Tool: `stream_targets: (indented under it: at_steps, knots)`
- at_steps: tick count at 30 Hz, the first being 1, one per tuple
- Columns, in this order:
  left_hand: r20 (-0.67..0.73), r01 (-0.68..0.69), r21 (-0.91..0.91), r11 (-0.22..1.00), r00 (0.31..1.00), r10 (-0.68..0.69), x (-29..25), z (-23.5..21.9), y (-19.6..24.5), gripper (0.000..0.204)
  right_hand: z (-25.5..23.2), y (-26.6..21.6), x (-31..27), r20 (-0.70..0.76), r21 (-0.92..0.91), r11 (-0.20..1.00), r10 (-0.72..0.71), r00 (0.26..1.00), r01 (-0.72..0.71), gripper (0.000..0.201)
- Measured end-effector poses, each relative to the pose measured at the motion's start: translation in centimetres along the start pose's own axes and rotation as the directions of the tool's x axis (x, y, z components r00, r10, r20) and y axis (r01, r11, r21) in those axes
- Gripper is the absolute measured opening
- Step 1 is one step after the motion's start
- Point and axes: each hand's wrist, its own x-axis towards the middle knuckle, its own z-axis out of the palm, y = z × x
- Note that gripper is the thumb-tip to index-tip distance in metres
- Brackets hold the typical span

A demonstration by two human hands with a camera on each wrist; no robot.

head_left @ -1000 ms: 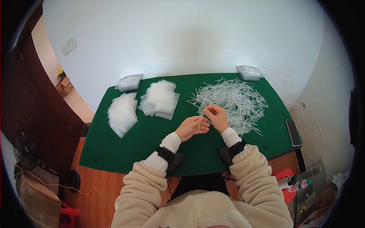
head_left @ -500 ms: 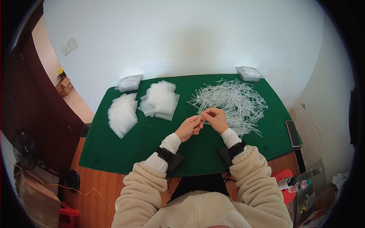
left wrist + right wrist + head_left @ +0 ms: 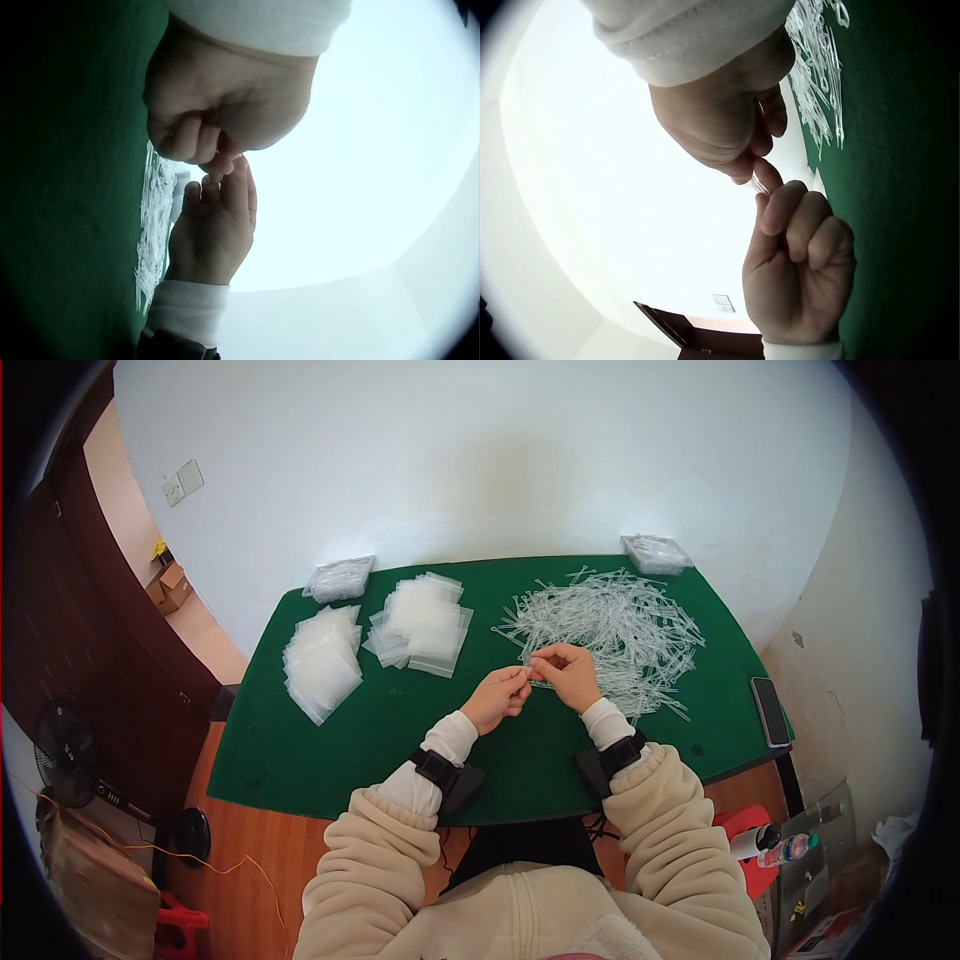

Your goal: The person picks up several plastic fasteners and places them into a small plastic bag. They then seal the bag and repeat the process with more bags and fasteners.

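Both hands meet at the fingertips over the green table, just in front of a heap of clear thin plastic sticks with looped ends point(image 3: 620, 620). The left hand point(image 3: 494, 700) has its fingers curled and pinches a few clear sticks point(image 3: 760, 187), which show between the hands in the right wrist view. The right hand point(image 3: 570, 679) pinches the same sticks at their other end with thumb and forefinger. Most of their length is hidden by the fingers. How many sticks are held cannot be told.
Two spread stacks of clear flat bags point(image 3: 322, 660) point(image 3: 425, 622) lie on the left of the green table point(image 3: 400, 760). Filled clear packs stand at the back left point(image 3: 340, 577) and back right point(image 3: 657, 554). A phone point(image 3: 770, 711) lies at the right edge.
The left fingers, more extended with sticks across them a second ago, have curled in. The right hand has lowered slightly and its fingertips have met the left's. Little differs from half a second ago.
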Motion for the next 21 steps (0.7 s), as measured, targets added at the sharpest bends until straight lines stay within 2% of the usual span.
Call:
stream_targets:
  at_steps: [3,7,10,11,14,21]
  knots:
    - [-0.019,-0.001,0.044,0.999,1.0,0.002,0.0,0.0,0.0,0.02,-0.1,0.1,0.0,0.008,-0.023,1.0,0.008,1.0,-0.007,0.01]
    - [-0.052,-0.004,0.14,0.99,0.999,0.012,0.1,-0.1,-0.1,0.021,0.1,0.1,0.0,0.01,-0.058,0.997,-0.049,0.999,0.05,0.01]
    - [-0.127,-0.023,0.374,0.927,0.989,0.076,0.2,0.0,-0.4,0.022,-0.1,0.1,0.0,0.042,-0.053,0.998,0.038,0.998,-0.035,0.01]
    - [-0.126,-0.023,0.375,0.927,0.989,0.075,0.3,-0.2,-0.6,0.022,-0.1,0.1,0.0,0.041,-0.053,0.998,0.037,0.998,-0.035,0.01]
    - [-0.004,-0.258,0.669,0.697,0.937,0.35,0.7,-0.8,-1.2,0.023,-0.2,0.3,0.1,0.089,-0.092,0.995,0.052,0.995,-0.044,0.01]
    - [-0.012,-0.258,0.664,0.702,0.935,0.355,0.9,-1.2,-1.3,0.023,-0.1,0.2,0.2,0.065,-0.164,0.986,0.032,0.997,-0.021,0.014]
